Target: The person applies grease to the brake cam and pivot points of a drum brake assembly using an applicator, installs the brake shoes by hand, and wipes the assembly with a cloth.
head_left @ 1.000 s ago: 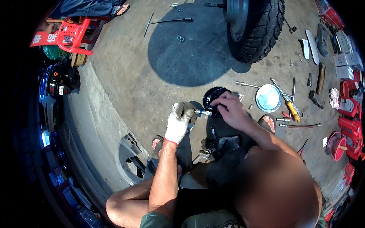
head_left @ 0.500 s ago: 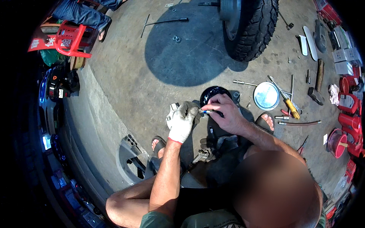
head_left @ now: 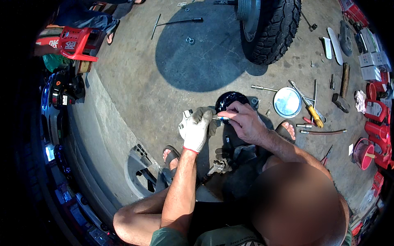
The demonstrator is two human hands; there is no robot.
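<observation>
Down on the concrete floor (head_left: 135, 94), the black round pan (head_left: 231, 100) is our landmark, and whatever sits inside it stays too dark to make out. Just below its rim, the left hand (head_left: 197, 128), in a white work glove, curls shut around a small part; only a sliver of that part shows, so I cannot tell what it is. The right hand (head_left: 243, 121), bare, pinches a thin short tool (head_left: 223, 118) with a blue and white band between thumb and fingertips. That tool lies nearly level, its long axis running left to right, its tip pointing left into the gloved fist. Both hands meet right at the pan's near edge, almost touching.

To the right of the pan lies a shiny round metal lid (head_left: 287, 102), face up, nothing in it that I can see. A yellow-handled screwdriver (head_left: 312, 112) rests across that lid's right side, its shaft slanting up and left. Further right of the pan, near the edge of view, stands a red bucket (head_left: 362, 153); its contents are hidden. Well above the pan stands a knobby black tyre (head_left: 275, 30), upright. Below the pan, beside the sandalled foot (head_left: 171, 158), sits a dark metal assembly (head_left: 230, 158).
</observation>
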